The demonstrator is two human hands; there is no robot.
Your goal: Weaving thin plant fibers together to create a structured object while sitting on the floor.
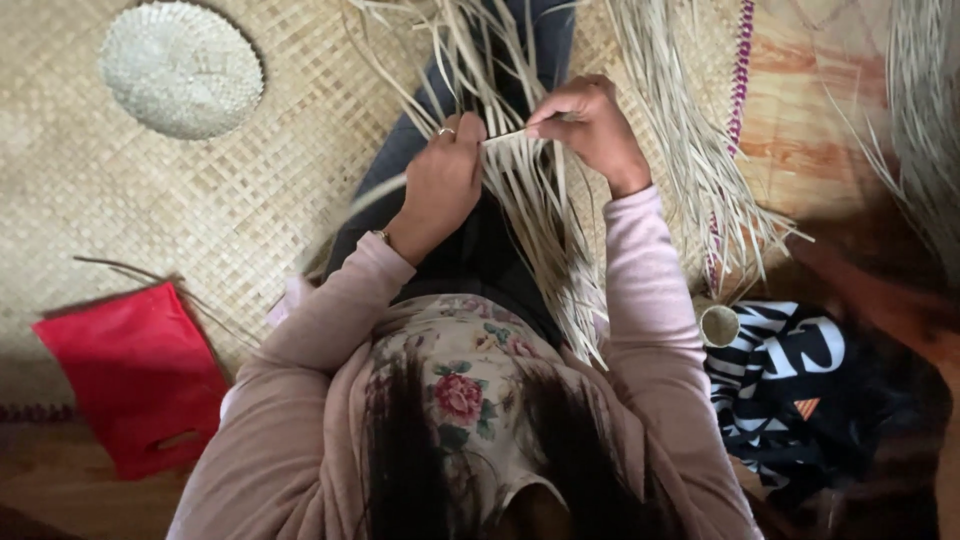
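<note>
The right hand (590, 125) pinched one pale dried leaf strip (505, 134) between thumb and fingertips, and the left hand (443, 180), a ring on one finger, was clenched on the same strip a little farther along, so the piece ran taut and nearly level between the two. Both hands were held above the lap, over a loose bundle of strips (545, 240) that fanned down across the dark trousers toward the body and spread upward past the knees. None of that bundle looked interlaced; the strands lay free and crossing at random, so by the look of it the work on them was at an early stage, with nearly the whole sheaf untouched. A second spray of strips (690, 150) lay to the right on the woven mat (150, 200). Up at the left rested a small round woven piece (181, 68), apparently finished and well apart from the hands. Nearer, a red bag (135, 375) lay at the left, and a small round tin (718, 325) sat beside a black-and-white patterned cloth (790, 370) at the right.
</note>
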